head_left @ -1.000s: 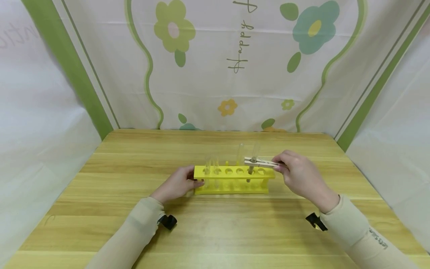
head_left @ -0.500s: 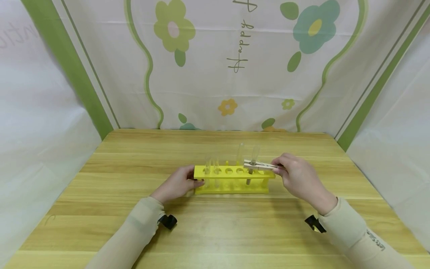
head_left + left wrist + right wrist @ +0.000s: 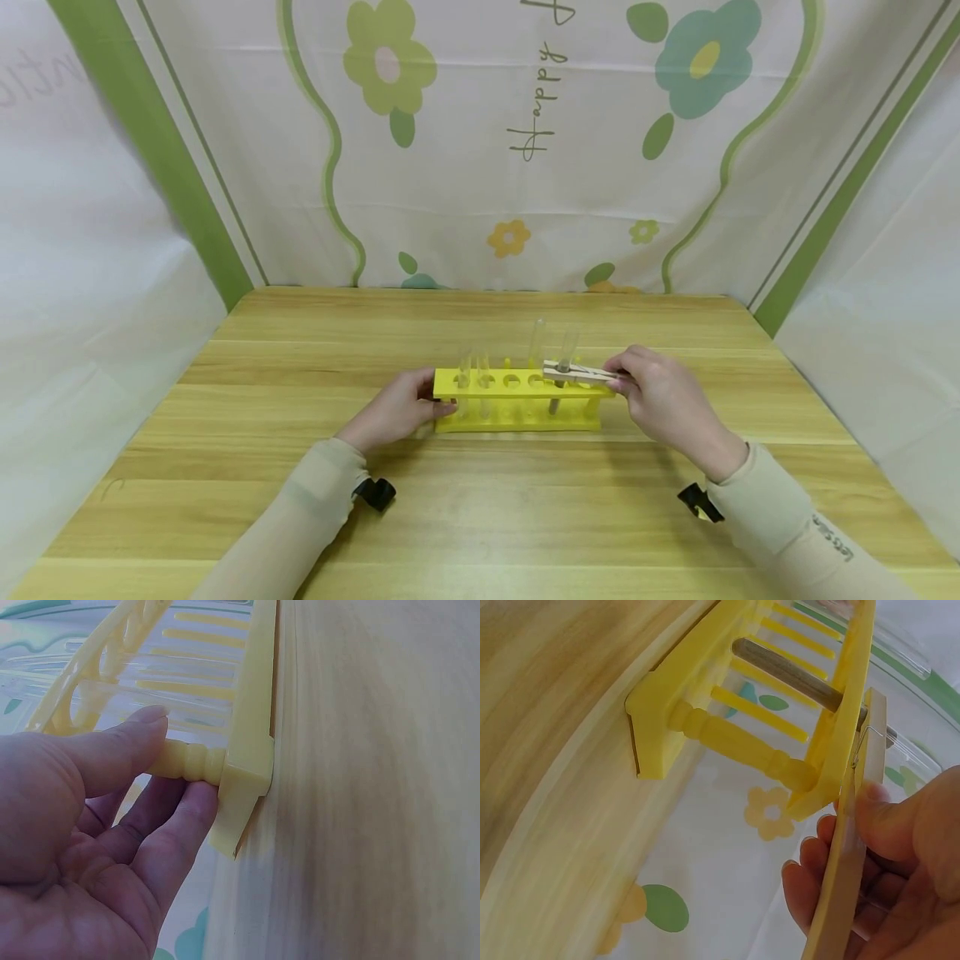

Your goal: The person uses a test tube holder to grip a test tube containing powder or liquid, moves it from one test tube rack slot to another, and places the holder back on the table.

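A yellow test tube rack (image 3: 517, 425) stands on the table. My left hand (image 3: 390, 412) holds its left end; in the left wrist view the thumb and fingers pinch the end post (image 3: 191, 760). With my right hand (image 3: 667, 404) I grip a wooden test tube clamp (image 3: 588, 374), its jaws closed round a test tube (image 3: 787, 671) with dark grey contents. That tube passes down through a hole towards the rack's right side, its lower end close to the base. Two clear tubes (image 3: 483, 367) sit in the leftmost holes. Another clear tube (image 3: 537, 342) stands upright at the rack's back.
The wooden table (image 3: 480, 508) stretches around the rack. Behind it hangs a white flower-print cloth (image 3: 450, 167), with more white cloth on both sides. Small yellow pegs (image 3: 507, 363) line the rack's back edge. A black strap mount (image 3: 375, 494) hangs at each wrist.
My right hand has moved slightly down and left with the clamp, and the tube with dark contents has sunk lower in the rack. The left hand has stayed still on the rack.
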`<state>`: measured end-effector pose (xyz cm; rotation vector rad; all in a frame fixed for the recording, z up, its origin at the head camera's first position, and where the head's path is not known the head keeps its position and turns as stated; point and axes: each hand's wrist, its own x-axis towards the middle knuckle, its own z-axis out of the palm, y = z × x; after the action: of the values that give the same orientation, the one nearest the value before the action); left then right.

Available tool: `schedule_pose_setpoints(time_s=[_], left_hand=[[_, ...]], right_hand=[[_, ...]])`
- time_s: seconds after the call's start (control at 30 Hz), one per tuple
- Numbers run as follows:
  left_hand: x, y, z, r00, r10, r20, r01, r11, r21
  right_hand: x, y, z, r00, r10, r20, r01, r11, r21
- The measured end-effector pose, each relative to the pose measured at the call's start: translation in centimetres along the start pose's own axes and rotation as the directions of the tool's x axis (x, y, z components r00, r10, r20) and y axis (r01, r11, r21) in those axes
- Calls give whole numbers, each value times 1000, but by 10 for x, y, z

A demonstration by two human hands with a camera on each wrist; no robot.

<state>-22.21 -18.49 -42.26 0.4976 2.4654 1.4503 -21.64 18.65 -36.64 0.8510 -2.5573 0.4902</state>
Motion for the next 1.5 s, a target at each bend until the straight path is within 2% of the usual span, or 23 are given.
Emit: schedule_pose_setpoints(time_s=[0.73, 1.5], left_hand=[[-1, 3, 0, 1000, -14, -7, 14, 1000, -14], [-1, 3, 0, 1000, -10, -8, 10, 1000, -13]], right_hand=[[-3, 2, 8, 1000, -16, -18, 16, 999, -29], [-3, -2, 8, 999, 25, -36, -26, 999, -42]])
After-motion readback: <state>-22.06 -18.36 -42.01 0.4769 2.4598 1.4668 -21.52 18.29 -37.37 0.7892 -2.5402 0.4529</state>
